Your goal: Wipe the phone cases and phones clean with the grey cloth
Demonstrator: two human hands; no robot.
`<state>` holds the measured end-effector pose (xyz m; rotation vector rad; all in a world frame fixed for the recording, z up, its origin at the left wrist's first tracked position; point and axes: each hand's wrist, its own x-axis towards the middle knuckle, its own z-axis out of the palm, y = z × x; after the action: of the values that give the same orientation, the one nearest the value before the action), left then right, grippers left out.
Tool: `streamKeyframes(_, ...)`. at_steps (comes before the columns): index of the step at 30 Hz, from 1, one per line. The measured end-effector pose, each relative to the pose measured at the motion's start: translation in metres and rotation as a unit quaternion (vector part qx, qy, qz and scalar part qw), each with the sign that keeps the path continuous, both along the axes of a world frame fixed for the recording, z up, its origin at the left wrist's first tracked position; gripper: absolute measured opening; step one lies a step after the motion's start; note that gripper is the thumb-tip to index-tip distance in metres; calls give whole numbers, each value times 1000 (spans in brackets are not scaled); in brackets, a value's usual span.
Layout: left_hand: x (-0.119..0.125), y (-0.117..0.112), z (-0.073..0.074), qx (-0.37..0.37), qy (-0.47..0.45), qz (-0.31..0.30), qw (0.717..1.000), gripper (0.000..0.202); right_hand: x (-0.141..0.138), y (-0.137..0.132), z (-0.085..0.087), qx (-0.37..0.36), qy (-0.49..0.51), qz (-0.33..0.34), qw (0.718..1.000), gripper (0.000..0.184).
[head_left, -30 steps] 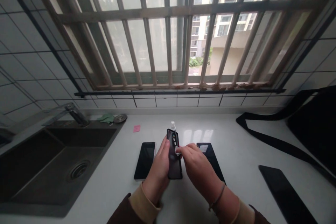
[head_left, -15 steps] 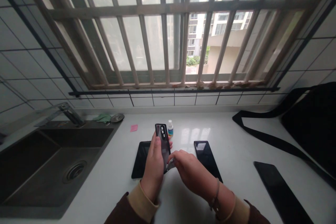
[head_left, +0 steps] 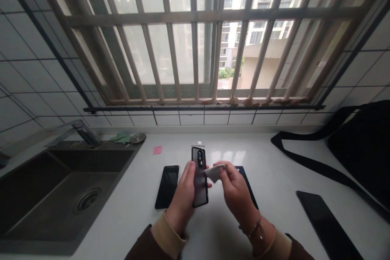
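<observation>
Resting in left hand (head_left: pixel 183 195), phone (head_left: pixel 200 176)

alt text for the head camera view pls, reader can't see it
A person's left hand holds a dark phone, camera side up, while the right hand pinches a small white wipe beside it. Three more dark phones lie on the white counter, with a sink on the left.

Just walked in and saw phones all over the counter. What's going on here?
A person stands at a white counter under a barred window. The left hand holds a dark phone upright, camera side facing them. The right hand pinches a small white wipe beside it. Three more phones lie flat: one left, one behind the right hand, one far right. The sink sits at left.
</observation>
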<state>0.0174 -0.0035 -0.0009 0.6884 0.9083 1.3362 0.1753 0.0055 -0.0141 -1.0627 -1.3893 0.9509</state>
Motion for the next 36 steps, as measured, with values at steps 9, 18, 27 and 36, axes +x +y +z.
streamKeyframes(9, 1, -17, 18, -129, -65, -290, 946, 53, 15, 10, 1, 34, -99, -140, 985, 39)
streamKeyframes(18, -3, -15, 27, -112, -84, -254, 957, 55, 14, 10, 3, 25, -123, -66, 990, 41)
streamKeyframes(27, -8, -5, 26, -96, -123, -190, 969, 59, 13, 12, -3, 35, -63, -100, 992, 43)
streamKeyframes(36, -2, -2, 15, -146, -126, -135, 972, 55, 10, 14, -7, 32, -106, -45, 993, 45)
